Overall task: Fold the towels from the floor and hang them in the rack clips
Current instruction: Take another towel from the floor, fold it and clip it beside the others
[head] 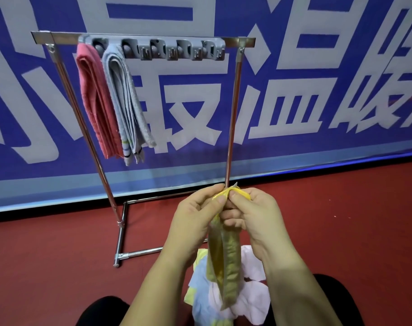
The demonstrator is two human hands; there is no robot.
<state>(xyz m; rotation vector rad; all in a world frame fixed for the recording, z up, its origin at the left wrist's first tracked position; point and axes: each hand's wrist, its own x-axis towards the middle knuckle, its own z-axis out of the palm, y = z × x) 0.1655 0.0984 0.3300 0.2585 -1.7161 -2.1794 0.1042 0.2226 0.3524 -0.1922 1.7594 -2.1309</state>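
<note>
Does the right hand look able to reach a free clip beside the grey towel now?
Probably yes: nothing stands between the right hand and the free clips, though it and the left hand both pinch the yellow towel.

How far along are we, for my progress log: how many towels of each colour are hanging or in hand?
Pink towel, hanging: 1
Grey towel, hanging: 1
Yellow towel, pinched by left hand and right hand: 1
Total: 3; floor pile not countable.
</note>
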